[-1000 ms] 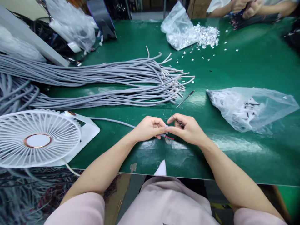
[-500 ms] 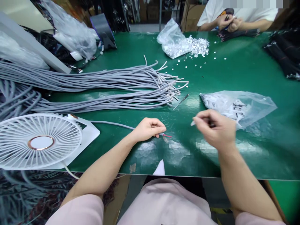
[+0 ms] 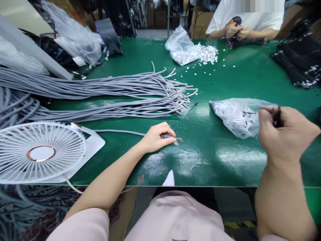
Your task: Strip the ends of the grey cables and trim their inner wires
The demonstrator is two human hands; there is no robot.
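My left hand (image 3: 157,136) is closed on a grey cable (image 3: 120,132), pinching it close to its stripped end. Thin red and paler wires (image 3: 178,138) stick out past my fingertips. My right hand (image 3: 283,130), smeared by motion, is curled shut at the right, beside a clear plastic bag (image 3: 235,120) of white and black small parts. Something dark shows inside its curled fingers; what it is I cannot make out. A slim dark pointed tool (image 3: 190,109) lies on the green table, apart from both hands.
Bundles of grey cables (image 3: 112,87) stretch across the left side. A white fan (image 3: 42,152) lies in front of them. Farther back, a bag (image 3: 183,47) has spilled small pale pieces. Black cables (image 3: 298,60) lie far right, and a co-worker's hands (image 3: 237,31) work across the table.
My right hand has swung right, to the far side of the parts bag; the white piece at its fingertips no longer shows. My left hand has turned slightly, still holding the cable.
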